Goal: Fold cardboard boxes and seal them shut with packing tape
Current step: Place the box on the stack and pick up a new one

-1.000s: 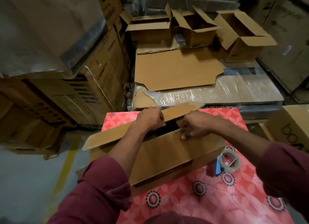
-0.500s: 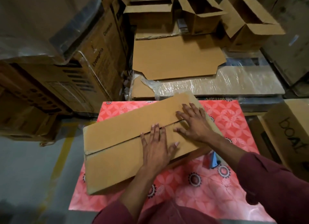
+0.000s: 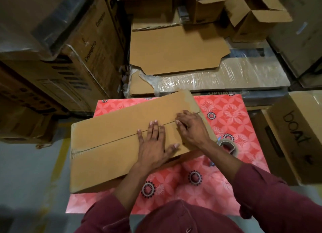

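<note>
Flaps of long brown cardboard box [image 3: 122, 145] lying closed on red flower-patterned worktop [image 3: 226, 114], seam running across the top from left edge to right end. Left hand [image 3: 153, 145] pressing flat on the near flap, fingers straight and spread, tips just at the seam. Right hand [image 3: 191, 128] resting on the seam near the right end, fingers only slightly bent; grip of both hands wide, holding nothing. Roll of clear packing tape in its dispenser [image 3: 228, 146] lying on the worktop just beside the right wrist, partly hidden by it.

Probably best to keep one palm pressing so the two flaps stay level and meeting, then to reach for the tape with the free right hand. Better to start the strip over one end wall and to rub it down along the seam, without letting the flaps spring open.

Readable writing: "boat" on brown carton [image 3: 296, 128] at right; "Crompton", as it seems, on large carton [image 3: 90, 46] at left.
</note>
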Demonstrator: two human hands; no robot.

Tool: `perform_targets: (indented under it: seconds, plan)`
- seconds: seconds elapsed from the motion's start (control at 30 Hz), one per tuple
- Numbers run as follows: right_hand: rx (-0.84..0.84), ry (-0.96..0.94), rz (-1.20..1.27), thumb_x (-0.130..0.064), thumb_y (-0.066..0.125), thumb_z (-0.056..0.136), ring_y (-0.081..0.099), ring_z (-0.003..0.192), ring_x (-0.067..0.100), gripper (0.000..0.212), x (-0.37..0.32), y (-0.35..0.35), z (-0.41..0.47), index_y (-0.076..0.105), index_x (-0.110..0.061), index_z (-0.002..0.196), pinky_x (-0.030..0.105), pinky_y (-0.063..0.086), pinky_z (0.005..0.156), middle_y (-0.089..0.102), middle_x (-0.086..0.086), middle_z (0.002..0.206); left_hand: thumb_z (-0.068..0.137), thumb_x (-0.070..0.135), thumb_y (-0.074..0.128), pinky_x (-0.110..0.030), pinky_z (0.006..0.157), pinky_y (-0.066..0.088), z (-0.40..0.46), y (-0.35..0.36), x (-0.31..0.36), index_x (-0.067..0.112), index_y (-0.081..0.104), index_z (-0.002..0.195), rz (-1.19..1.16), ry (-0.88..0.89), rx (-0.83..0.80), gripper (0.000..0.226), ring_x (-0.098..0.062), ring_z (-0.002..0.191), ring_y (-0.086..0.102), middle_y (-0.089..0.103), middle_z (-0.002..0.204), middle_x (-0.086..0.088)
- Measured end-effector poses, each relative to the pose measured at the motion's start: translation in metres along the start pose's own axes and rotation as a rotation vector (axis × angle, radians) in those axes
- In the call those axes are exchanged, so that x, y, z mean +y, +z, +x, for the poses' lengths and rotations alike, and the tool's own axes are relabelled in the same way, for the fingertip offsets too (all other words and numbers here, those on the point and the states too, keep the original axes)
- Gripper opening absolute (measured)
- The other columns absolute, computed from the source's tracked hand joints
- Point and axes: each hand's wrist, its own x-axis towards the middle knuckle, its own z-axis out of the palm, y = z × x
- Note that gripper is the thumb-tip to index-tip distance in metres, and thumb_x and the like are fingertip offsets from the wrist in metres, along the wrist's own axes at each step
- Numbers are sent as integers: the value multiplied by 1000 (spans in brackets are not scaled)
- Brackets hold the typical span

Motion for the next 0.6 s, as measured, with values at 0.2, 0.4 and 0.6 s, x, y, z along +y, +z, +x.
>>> perform_targets:
  seconds: [0.2,0.4,0.6]
  plan:
    - [485,148,100,-11,65,90,65,104,19,21,65,-51,-63,77,-15,107,31,49,88,72,0,111,87,93,7,-72,120,-12,11,8,57,24,-5,167,-61,-70,-11,106,-35,158,-23,-17,171,-22]
    - [-265,176,-359,-26,56,77,60,118,34,49,156,-61,-105,75,-32,121,46,54,87,67,1,134,87,94,8,-72,121,-5,12,13,62,24,2,168,-25,-106,27,107,-35,161,-11,-6,173,-21]
    - [-728,-235,-743,-28,54,94,36,147,28,46,157,-53,-75,62,-40,137,48,38,106,52,-6,151,87,95,9,-72,122,-4,12,13,65,21,5,168,-22,-143,52,110,-31,162,-8,-3,175,-16]
